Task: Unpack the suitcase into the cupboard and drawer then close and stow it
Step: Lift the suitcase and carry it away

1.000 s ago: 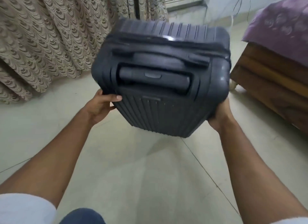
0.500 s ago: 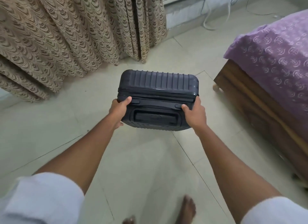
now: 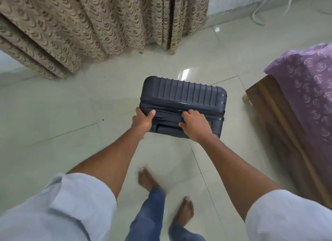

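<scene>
1. A dark ribbed suitcase (image 3: 183, 99) is seen closed and standing upright on the pale tiled floor (image 3: 53, 115), its top end turned toward the camera.
2. A carry handle (image 3: 168, 116) and a recessed pull handle (image 3: 168, 127) are carried on that top end, between the 2 hands.
3. The left top corner of the suitcase is gripped by the left hand (image 3: 142, 121): the thumb is laid over the top edge and the other fingers are curled down the side wall.
4. The top end near its right part is clasped by the right hand (image 3: 195, 125), with the fingers bent over the carry handle area and the thumb set against the near face; exactly what is pinched beneath the fingers cannot be told.
5. Both forearms are stretched forward from rolled white sleeves (image 3: 71, 205).
6. Below the arms, 2 bare feet (image 3: 147, 178) and blue jeans (image 3: 152, 213) are shown on the tiles, near the suitcase but apart from it.
7. A wooden bed frame (image 3: 280, 126) covered by a purple patterned sheet (image 3: 309, 82) is placed to the right of the suitcase, apart from it.
8. Beige patterned curtains (image 3: 89, 25) are hung behind the suitcase, their hems reaching the floor.
9. A white cable (image 3: 255, 16) is draped at the far right, beside the wall base.
</scene>
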